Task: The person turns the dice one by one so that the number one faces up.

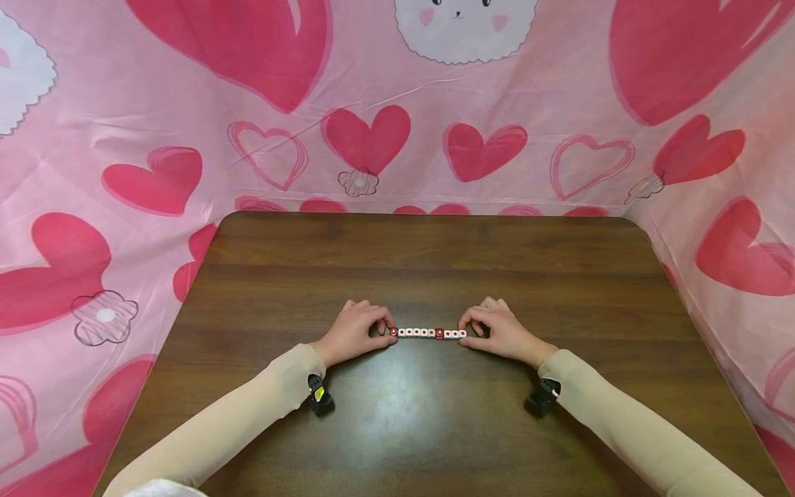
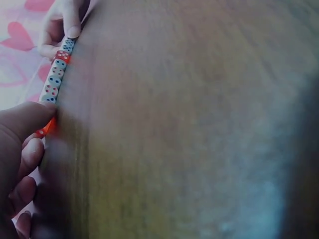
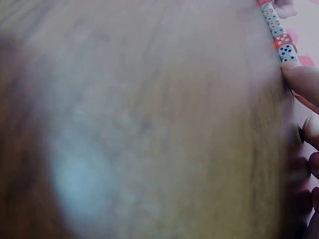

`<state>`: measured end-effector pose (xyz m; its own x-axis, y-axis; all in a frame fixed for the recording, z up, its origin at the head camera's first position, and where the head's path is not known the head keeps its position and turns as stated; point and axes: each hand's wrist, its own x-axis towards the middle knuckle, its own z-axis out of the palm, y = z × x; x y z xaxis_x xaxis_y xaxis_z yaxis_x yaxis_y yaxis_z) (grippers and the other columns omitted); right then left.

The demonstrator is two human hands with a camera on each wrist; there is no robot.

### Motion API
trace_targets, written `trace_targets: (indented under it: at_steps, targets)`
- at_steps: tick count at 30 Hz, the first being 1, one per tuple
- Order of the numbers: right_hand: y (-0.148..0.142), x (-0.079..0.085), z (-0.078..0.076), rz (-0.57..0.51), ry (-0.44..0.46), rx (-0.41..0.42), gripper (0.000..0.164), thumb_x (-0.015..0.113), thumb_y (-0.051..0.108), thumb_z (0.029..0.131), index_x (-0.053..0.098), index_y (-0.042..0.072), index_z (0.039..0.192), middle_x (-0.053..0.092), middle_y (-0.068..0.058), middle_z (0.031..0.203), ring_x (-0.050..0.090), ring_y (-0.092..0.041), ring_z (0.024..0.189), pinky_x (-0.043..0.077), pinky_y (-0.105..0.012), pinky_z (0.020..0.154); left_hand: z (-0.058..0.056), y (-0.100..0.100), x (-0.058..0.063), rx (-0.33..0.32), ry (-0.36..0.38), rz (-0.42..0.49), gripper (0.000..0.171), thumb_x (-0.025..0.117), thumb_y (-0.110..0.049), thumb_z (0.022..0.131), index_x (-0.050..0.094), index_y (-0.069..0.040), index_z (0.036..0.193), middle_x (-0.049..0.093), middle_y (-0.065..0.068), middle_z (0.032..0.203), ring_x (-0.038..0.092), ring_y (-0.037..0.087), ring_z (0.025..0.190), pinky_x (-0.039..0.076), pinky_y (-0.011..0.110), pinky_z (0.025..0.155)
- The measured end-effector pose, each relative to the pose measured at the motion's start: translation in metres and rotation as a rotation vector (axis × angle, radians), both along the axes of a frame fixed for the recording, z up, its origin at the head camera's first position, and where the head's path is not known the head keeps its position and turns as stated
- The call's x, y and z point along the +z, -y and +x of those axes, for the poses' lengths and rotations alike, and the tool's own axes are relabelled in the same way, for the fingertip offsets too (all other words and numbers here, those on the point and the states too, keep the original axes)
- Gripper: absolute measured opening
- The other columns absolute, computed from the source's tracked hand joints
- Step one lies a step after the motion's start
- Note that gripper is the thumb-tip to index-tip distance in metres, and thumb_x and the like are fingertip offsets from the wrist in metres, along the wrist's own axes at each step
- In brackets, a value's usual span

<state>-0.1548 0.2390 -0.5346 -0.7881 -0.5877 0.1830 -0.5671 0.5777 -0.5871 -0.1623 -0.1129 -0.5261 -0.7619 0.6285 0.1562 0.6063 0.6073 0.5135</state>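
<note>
A straight row of small dice (image 1: 417, 333) runs left to right between my two hands, most of them white and two red. My left hand (image 1: 354, 334) pinches the left end of the row with thumb and index finger, at a red die (image 1: 394, 332). At the other end, my right hand (image 1: 506, 334) grips the last white dice between thumb and index finger. A second red die (image 3: 284, 40) sits nearer the right hand. In the left wrist view, the left thumb (image 2: 30, 118) covers part of the row's near end.
The brown wooden table (image 1: 397, 248) has rounded far corners. Behind it and at both sides hangs a pink cloth (image 1: 422, 90) printed with hearts. Dark wrist cameras (image 1: 320, 397) sit at the cuffs of the beige sleeves (image 1: 248, 397).
</note>
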Motion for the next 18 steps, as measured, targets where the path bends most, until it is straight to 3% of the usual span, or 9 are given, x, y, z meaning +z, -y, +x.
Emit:
trace_targets:
  at_steps: [12,18]
  targets:
    - [-0.0006,-0.0043,-0.0004,-0.018,-0.029,-0.007,0.025,0.088,0.029,0.085,0.068,0.032,0.098,0.045,0.018,0.071,0.034,-0.005,0.078,0.022,-0.035,0.079,0.0001,0.0006,-0.0007,-0.012,0.004,0.009,0.019,0.082,-0.037,0.09,0.067,-0.027,0.098,0.055,-0.017,0.08,0.044,0.007,0.079,0.031,0.038,0.085]
    - [-0.0022,-0.0042,0.0041,-0.037,0.027,-0.03,0.019,0.084,0.029,0.089,0.07,0.03,0.103,0.05,0.019,0.075,0.038,-0.006,0.078,0.024,-0.035,0.078,-0.0001,0.0055,0.0,-0.048,0.051,0.022,0.022,0.082,-0.037,0.091,0.069,-0.026,0.105,0.058,-0.016,0.084,0.047,0.007,0.083,0.033,0.039,0.088]
